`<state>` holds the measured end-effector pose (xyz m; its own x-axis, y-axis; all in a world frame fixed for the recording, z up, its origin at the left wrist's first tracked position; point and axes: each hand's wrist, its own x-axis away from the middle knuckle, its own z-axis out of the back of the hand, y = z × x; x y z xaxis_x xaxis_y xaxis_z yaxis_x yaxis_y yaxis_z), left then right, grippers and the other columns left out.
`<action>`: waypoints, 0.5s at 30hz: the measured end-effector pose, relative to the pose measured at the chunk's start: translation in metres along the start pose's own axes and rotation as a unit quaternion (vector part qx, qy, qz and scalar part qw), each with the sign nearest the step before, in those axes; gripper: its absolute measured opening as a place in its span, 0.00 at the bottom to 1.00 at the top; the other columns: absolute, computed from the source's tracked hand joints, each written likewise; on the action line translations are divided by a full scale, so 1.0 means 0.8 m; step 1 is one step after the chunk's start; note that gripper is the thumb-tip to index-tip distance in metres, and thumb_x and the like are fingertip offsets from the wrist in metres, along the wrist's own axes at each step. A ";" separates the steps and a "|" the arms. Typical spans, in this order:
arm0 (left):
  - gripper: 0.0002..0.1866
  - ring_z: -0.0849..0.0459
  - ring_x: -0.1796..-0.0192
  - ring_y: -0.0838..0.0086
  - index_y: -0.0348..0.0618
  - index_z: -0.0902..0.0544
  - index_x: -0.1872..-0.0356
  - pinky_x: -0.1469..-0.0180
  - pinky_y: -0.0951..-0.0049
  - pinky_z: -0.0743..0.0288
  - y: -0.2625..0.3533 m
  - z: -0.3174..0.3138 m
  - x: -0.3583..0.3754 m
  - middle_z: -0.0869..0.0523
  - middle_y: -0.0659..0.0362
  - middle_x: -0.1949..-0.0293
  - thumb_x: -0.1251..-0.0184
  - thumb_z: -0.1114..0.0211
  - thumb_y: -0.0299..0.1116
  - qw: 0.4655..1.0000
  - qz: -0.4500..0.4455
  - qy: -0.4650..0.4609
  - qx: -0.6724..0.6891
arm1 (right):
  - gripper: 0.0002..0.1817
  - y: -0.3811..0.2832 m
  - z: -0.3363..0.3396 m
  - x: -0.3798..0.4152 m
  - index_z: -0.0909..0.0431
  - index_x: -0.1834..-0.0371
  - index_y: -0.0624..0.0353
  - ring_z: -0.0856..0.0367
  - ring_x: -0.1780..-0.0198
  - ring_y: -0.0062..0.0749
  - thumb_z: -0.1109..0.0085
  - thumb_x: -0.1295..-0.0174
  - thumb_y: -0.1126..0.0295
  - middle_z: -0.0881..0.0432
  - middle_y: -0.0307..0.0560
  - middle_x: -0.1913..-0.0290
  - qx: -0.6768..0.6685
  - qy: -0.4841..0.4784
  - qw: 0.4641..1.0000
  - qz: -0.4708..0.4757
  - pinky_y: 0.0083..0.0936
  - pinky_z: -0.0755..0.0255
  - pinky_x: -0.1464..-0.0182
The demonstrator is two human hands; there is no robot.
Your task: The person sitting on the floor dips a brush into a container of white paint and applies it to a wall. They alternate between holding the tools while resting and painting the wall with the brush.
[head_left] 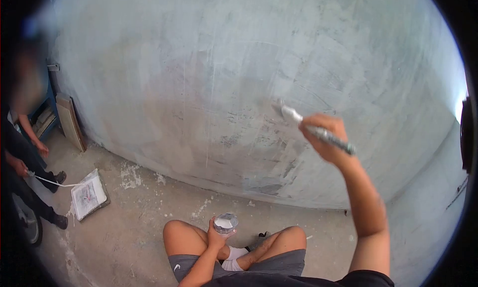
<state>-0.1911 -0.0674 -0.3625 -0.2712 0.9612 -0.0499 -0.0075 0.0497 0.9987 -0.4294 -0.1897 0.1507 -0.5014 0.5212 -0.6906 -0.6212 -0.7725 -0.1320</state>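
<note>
Right hand grips brush, raised before grey wall; left hand, well apart, clasps small tub of white material near crossed legs.

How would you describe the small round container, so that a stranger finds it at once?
Below the big grey wall, the camera wearer sits cross-legged. Between the knees, the left hand holds the container. It has white contents, and unlike the rectangular tray on the floor, it is small and round.
</note>
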 end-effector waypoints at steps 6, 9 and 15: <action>0.52 0.15 0.43 0.62 0.36 0.31 0.36 0.41 0.64 0.21 0.028 0.000 0.002 0.16 0.47 0.45 0.64 0.09 0.39 1.000 -0.001 -0.012 -0.003 | 0.05 -0.017 0.099 -0.110 0.13 0.60 0.60 0.12 0.64 0.40 0.34 0.39 0.77 0.11 0.51 0.63 0.191 0.038 0.979 0.065 0.33 0.19 0.62; 0.51 0.15 0.44 0.62 0.37 0.31 0.37 0.42 0.64 0.21 0.043 -0.001 0.004 0.15 0.49 0.45 0.64 0.09 0.38 1.000 -0.016 -0.014 0.018 | 0.08 -0.029 0.134 -0.132 0.12 0.58 0.57 0.12 0.63 0.38 0.34 0.39 0.79 0.11 0.48 0.57 0.223 0.112 0.961 0.121 0.30 0.17 0.59; 0.50 0.15 0.44 0.63 0.37 0.30 0.37 0.42 0.64 0.21 0.054 0.005 0.007 0.15 0.49 0.45 0.64 0.09 0.38 0.999 -0.011 -0.018 -0.030 | 0.13 0.003 0.052 -0.082 0.15 0.50 0.50 0.17 0.43 0.45 0.36 0.37 0.75 0.17 0.53 0.45 0.446 -0.032 0.884 0.139 0.39 0.18 0.45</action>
<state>-0.1887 -0.0590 -0.3195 -0.2346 0.9695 -0.0703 -0.0710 0.0551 0.9960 -0.4231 -0.2104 0.2254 -0.7241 0.3977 -0.5635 -0.6824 -0.2954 0.6686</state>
